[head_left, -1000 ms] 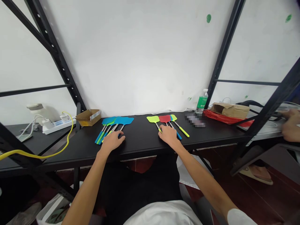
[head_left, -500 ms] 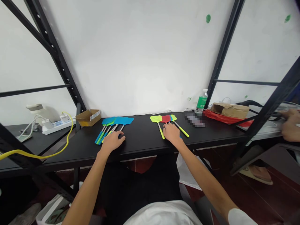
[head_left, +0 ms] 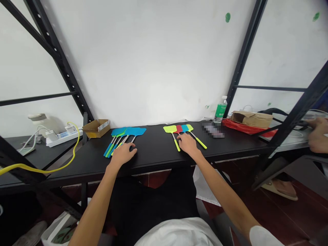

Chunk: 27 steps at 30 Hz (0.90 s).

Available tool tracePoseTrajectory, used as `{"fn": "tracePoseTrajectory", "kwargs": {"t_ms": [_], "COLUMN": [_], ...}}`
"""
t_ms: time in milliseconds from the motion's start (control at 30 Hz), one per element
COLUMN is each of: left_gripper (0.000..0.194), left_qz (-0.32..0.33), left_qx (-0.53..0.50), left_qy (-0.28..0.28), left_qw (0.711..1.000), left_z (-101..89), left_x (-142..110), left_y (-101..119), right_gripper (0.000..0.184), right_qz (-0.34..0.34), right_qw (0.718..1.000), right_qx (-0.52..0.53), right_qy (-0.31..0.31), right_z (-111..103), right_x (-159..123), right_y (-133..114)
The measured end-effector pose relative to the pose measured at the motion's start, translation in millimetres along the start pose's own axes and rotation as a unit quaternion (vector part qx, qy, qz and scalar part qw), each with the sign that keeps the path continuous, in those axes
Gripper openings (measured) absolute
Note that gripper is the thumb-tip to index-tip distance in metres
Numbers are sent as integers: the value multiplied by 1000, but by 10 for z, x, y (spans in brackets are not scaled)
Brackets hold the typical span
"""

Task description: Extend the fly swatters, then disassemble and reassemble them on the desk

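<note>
Single head-worn view, looking forward and down from above the chest. Faces the black table [head_left: 156, 150] and white wall [head_left: 153, 61] at close range, with left forearm [head_left: 94, 208] and right forearm [head_left: 225, 200] entering from below.

Subject's left hand [head_left: 122, 154]: palm down, fingers loosely extended and slightly parted, wrist held low and nearly flat. Right hand [head_left: 188, 144]: also palm down and open, fingers spread and gently curled, wrist a little raised, placed well to the right of the left hand and slightly farther forward. Neither hand is closed. Left forearm [head_left: 93, 205] and right forearm [head_left: 225, 194], both bare, reach forward from the bottom of the view and angle inward toward the hands. The right arm disappears into a white sleeve [head_left: 262, 237] near the lower edge.
</note>
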State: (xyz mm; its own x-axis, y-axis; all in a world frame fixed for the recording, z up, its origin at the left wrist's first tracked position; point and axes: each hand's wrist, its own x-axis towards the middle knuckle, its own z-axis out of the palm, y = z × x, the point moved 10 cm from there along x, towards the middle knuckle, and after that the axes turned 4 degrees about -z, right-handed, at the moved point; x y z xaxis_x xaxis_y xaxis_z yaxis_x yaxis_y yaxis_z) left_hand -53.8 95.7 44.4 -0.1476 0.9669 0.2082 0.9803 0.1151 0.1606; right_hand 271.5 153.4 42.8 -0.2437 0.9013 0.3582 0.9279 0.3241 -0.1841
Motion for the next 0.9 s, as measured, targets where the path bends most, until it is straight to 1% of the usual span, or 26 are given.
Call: {"fn": "tracePoseTrajectory", "kwargs": {"t_ms": [67, 200, 300, 400, 500, 600, 733, 800, 900], "left_gripper": [41, 41, 40, 39, 37, 37, 38, 40, 41], "left_qz": [1, 4, 9, 9, 8, 10, 9, 13, 24], "left_qx": [2, 0, 4, 10, 0, -13, -15, -14, -31], "left_qy": [-2, -2, 1, 15, 22, 6, -6, 3, 36], "left_qw": [1000, 1000, 1000, 1000, 1000, 1000, 1000, 1000, 999], "left_z": [0, -7, 5, 18, 27, 39, 28, 14, -37], "left_x": [-3, -8, 4, 30, 47, 42, 18, 11, 2], "left_y": [7, 16, 7, -31, -56, -36, 11, 36, 72], "right_gripper": [29, 38, 39, 36, 40, 42, 38, 35, 31], "right_qz": [-6, -24, -24, -22, -25, -21, -14, -14, -13], "right_qw": [1000, 999, 999, 999, 999, 999, 999, 999, 998], "right_qx": [3, 9, 8, -3, -9, -15, -17, -12, 1], "right_qy": [16, 30, 40, 48, 33, 24, 32, 38, 58], "right_z": [-22, 9, 19, 1, 15, 30, 14, -12, -104], "right_x": [-5, -15, -26, -40, -46, -49, -48, -43, -39], "right_y": [-51, -186, -233, -249, -267, -271, -255, -246, -224]}}
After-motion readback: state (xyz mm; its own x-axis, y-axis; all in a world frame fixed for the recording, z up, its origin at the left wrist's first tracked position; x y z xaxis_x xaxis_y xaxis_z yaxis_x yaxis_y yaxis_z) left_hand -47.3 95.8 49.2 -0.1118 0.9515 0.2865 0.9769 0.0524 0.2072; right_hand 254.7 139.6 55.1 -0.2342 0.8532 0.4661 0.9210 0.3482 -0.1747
